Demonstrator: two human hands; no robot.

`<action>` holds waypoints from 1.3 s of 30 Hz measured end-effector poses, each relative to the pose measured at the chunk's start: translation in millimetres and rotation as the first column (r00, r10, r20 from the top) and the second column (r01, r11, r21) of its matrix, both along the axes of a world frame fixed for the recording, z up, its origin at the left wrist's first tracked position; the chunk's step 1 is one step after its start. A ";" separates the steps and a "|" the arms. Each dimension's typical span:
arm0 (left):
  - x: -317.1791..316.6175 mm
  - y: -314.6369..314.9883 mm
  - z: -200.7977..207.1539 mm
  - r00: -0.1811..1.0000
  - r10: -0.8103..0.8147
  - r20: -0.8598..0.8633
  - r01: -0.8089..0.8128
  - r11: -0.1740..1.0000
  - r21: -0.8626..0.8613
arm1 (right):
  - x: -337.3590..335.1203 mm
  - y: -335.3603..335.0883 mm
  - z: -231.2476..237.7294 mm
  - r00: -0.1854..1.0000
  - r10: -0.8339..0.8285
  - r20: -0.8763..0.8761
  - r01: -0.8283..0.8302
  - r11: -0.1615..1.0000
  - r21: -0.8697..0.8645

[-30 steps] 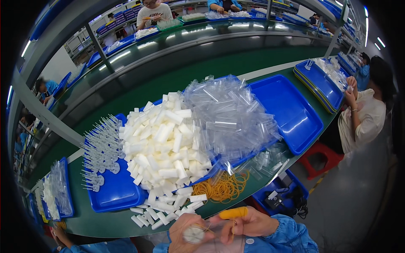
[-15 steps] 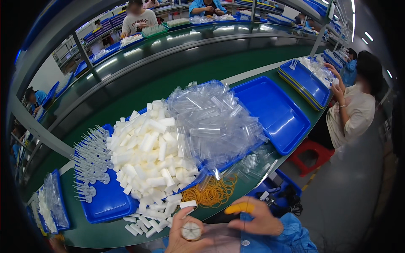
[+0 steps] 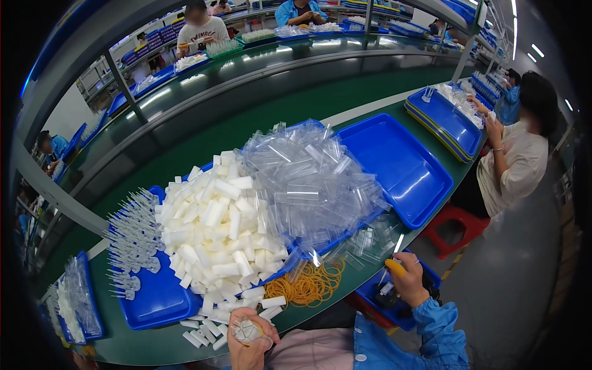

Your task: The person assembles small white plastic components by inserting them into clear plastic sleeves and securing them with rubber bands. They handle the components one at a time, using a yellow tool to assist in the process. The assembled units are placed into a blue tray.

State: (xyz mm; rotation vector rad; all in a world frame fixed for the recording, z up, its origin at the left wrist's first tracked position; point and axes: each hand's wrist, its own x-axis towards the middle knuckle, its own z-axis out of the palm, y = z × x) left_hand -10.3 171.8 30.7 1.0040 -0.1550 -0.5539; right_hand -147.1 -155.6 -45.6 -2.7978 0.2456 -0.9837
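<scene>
My left hand [image 3: 242,346] is closed around a round piece [image 3: 248,331] with a clear rim and white segments inside, low in front of me at the table's near edge. My right hand [image 3: 409,280] is off to the right, past the table edge, fingers curled together and a yellow finger cot [image 3: 396,267] on one digit. A thin pale strip [image 3: 399,242] rises at its fingertips; whether the fingers grip it is hidden. Near my left hand lie loose white foam-like blocks [image 3: 196,338]. Yellow rubber bands [image 3: 305,287] lie in a tangle between the hands.
White blocks [image 3: 216,213] and clear plastic sleeves [image 3: 302,194] are heaped on blue trays. Pale stemmed parts [image 3: 132,237] stand on a left tray. Another blue tray [image 3: 401,163] sits at right. A co-worker [image 3: 515,151] sits beyond it, near a red stool [image 3: 456,223].
My right hand has moved right and away from the left hand, its fingers curling up at the table edge. My left hand has shifted slightly left, still around the round piece.
</scene>
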 end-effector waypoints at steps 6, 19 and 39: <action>3.3 -3.0 -2.4 0.996 0.038 -0.076 -0.046 0.993 -0.109 | -7.5 -2.5 10.3 0.993 0.117 0.022 -0.116 0.993 -0.026; -2.3 -9.6 18.6 0.984 -0.117 -0.133 0.140 0.974 0.178 | 8.7 72.8 70.9 0.999 -0.009 0.046 -0.032 0.595 0.803; -6.8 7.0 6.1 0.864 -0.481 -0.146 0.495 0.865 0.080 | 69.5 124.3 119.6 0.881 0.380 0.281 -0.264 -0.097 0.960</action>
